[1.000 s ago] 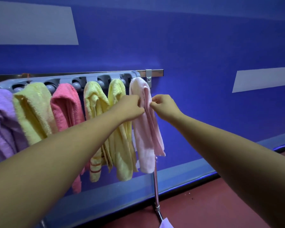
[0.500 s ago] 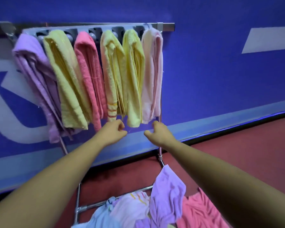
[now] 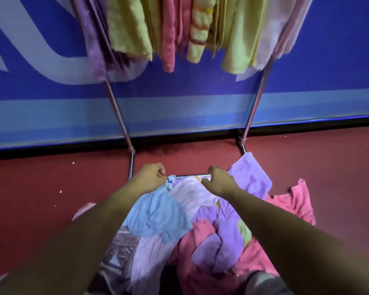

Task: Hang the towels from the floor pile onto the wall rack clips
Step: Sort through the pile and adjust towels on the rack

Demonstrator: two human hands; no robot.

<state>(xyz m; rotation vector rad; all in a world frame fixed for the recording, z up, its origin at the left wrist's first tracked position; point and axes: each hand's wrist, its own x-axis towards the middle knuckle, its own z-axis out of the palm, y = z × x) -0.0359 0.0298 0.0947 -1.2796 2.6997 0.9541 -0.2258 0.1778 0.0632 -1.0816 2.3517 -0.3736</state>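
Note:
The floor pile holds several towels in blue, pale pink, lilac and deep pink. My left hand is curled at the patterned top corner of a light blue towel and seems to pinch it. My right hand is curled over the top edge of a pale pink towel, fingertips on the cloth. Above, the lower ends of several hung towels in lilac, yellow and pink show; the rack's clips are out of frame.
Two slanted metal legs of the rack stand run down to a low crossbar just behind my hands. A lilac towel drapes over the stand's right foot. Blue wall behind, red floor around the pile.
My view has tilted down from the rack to the floor. Both hands left the hung pale pink towel and dropped to the pile, where they now sit on the blue and pale pink towels.

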